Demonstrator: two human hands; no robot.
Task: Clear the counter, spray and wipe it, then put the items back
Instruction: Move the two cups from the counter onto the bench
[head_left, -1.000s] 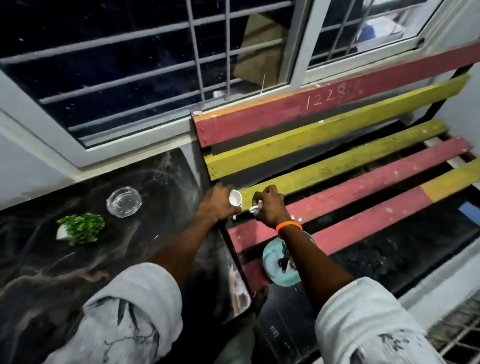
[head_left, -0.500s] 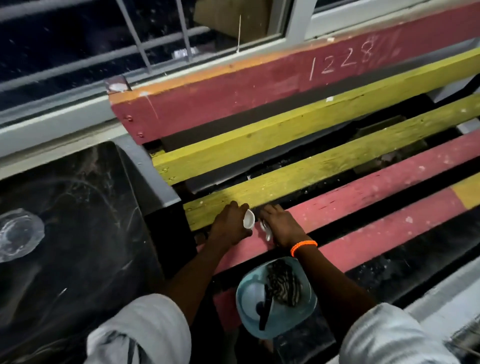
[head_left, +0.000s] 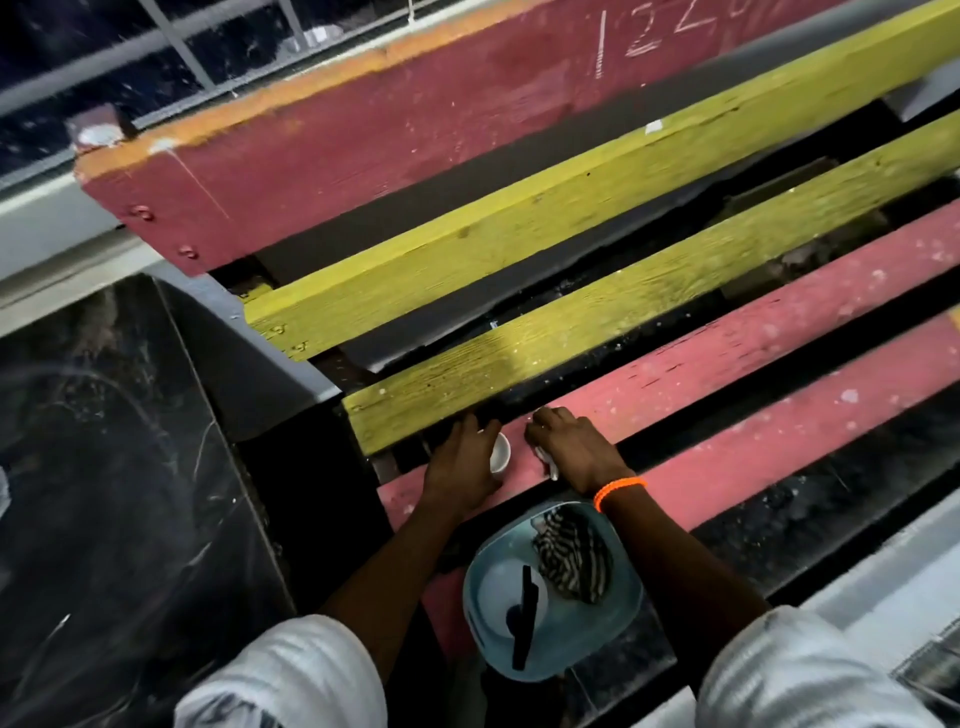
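Nearest the camera, a pale blue plate (head_left: 621, 597) sits on the lowest red slat of a bench (head_left: 779, 447). It carries a striped cloth (head_left: 571, 558) on its right half and a black utensil (head_left: 523, 623) whose long axis runs roughly toward and away from the viewer, lying across a white disc (head_left: 506, 592).

Just beyond the plate, both hands are down on the next red slat. The left hand (head_left: 462, 467) curls around a small white cup (head_left: 500, 452), which lies tipped with its mouth facing right. The right hand (head_left: 574, 449), with an orange band (head_left: 618, 491) at the wrist, is cupped over a small white object (head_left: 548, 460) that pokes out beneath the palm; what it is cannot be told, and whether the fingers pinch it or merely cover it is not clear.

To the left lies the dark marbled counter (head_left: 104, 493).

Farther off run two yellow slats, then the broad red backrest plank (head_left: 415, 119), on which white chalk numerals read "122" before the frame edge cuts them. Behind it is a barred window (head_left: 156, 57).
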